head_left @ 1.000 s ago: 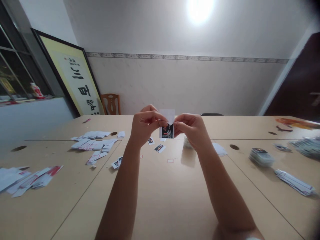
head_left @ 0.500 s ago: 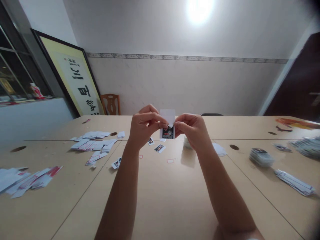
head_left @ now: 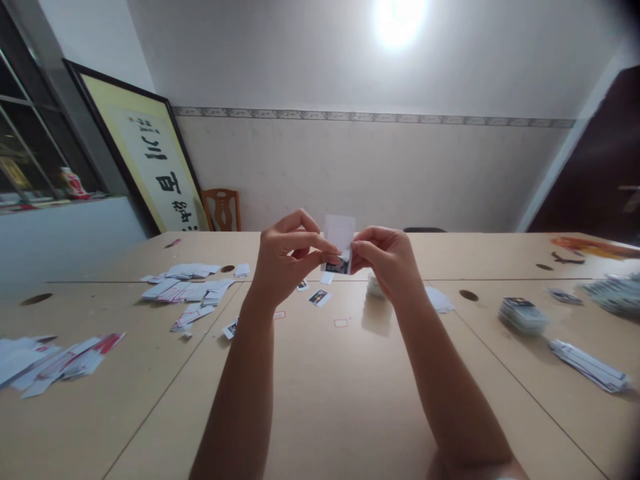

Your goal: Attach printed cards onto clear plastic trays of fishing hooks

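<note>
Above the middle of the table, a small white card with a dark printed picture on its lower part (head_left: 340,231) is held up between both hands. My left hand (head_left: 295,253) pinches it from the left, thumb and forefinger over its front, partly covering the dark picture. At its right edge, my right hand (head_left: 383,257) grips it between thumb and fingers. Beneath the hands lies a small photo card (head_left: 319,297) on the table. Another photo card (head_left: 231,329) is partly hidden by my left forearm.
White paper strips (head_left: 187,290) and more papers (head_left: 55,363) lie at left. A clear-wrapped stack (head_left: 523,315), a paper bundle (head_left: 590,365) and a pile of packets (head_left: 615,293) are at right. Behind my right wrist stands another stack (head_left: 375,287).
The held card has shifted slightly right and up. My left fingers have moved slightly lower across it and now hide more of the dark picture.
</note>
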The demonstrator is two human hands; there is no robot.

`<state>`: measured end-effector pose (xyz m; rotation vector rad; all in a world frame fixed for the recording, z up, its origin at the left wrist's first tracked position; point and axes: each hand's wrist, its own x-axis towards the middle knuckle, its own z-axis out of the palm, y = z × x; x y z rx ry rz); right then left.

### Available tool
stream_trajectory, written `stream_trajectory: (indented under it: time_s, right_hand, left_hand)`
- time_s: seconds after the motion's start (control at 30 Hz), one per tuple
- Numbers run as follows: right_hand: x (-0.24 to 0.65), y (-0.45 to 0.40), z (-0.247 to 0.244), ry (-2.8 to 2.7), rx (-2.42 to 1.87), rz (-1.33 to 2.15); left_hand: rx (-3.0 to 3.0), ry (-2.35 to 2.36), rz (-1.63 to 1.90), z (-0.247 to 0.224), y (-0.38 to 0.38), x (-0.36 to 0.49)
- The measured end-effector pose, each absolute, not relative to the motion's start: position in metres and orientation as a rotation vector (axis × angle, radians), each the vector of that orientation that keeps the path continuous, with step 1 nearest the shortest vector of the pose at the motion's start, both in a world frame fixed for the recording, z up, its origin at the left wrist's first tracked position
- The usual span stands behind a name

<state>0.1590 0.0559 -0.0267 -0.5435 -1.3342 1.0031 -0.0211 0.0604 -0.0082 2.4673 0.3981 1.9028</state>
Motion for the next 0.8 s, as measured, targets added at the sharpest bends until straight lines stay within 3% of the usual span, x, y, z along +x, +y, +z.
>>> stream_trajectory:
  time_s: [0.8]
  right_hand:
    - [0.1614, 0.0591, -0.0257, -1.203, -0.587, 1.014]
  left_hand:
    - [2.578, 0.413, 1.719, -0.0055, 0.0507, -0.0207]
